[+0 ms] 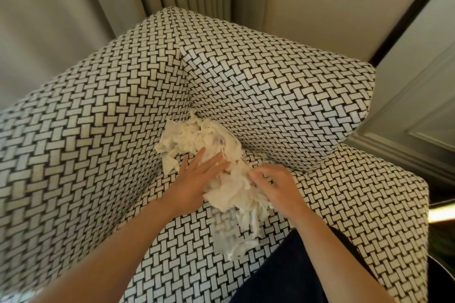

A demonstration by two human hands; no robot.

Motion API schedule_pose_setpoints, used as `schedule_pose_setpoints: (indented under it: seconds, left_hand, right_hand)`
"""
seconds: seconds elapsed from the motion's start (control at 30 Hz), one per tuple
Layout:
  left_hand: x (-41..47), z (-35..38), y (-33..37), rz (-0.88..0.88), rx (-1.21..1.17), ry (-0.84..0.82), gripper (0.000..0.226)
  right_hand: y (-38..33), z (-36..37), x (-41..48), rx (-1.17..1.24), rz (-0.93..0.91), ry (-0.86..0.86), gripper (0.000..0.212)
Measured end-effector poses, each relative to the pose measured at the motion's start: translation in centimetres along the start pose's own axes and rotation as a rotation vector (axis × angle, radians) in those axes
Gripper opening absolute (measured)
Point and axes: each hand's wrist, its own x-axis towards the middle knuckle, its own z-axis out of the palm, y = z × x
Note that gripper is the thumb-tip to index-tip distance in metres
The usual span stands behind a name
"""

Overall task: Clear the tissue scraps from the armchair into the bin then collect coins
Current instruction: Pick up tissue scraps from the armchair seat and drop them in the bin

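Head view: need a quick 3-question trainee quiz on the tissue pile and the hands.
1. True or false: the heap of shredded cream tissue scraps lies on the seat of the black-and-white basket-weave fabric armchair.
2. The left hand has its fingers: A) straight, laid against the scraps; B) balled in a fist clear of the scraps; C) pinching a coin.
3. Which hand curls its fingers into the scraps?

Key: 1 true. 2 A. 3 the right hand.
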Motion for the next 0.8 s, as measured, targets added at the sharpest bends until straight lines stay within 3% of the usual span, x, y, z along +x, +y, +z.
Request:
schedule_pose_setpoints:
  seconds: [0.1,0.23,0.33,0.47,0.67,0.8]
  left_hand:
    - [-0.4,-0.1,0.2,-0.032,-0.165,0.175,0.088]
    - [-0.9,-0.1,1.3,-0.073,-0.326,0.321,0.062]
    - [-1.3,0.5,2.4,-0.088,-0.321,0.299,0.047]
    - [-1.6,1.1,3.7,-0.091,-0.321,0.274,0.041]
    - [-2.3,1.5,4.7,-0.129,-0.313,0.332,0.040]
    - [-2.6,0.8,6.1,-0.188,-0.392,0.290,0.051]
  right_hand:
    - [0.1,0.2,0.1,-0.007,0.043,0.082,0.029]
    - [0.6,1.4,0.0,-0.070,0.030,-0.109,0.050]
    - [0.5,2.7,-0.2,-0.194,-0.041,-0.124,0.038]
    - [-0.3,2.7,-0.7,-0.181,-0.037,0.023,0.024]
    - [-1.4,1.5,-1.6,0.030,0.052,0.213,0.007]
    - [-1.9,1.3,-2.3,0.220,0.127,0.292,0.012]
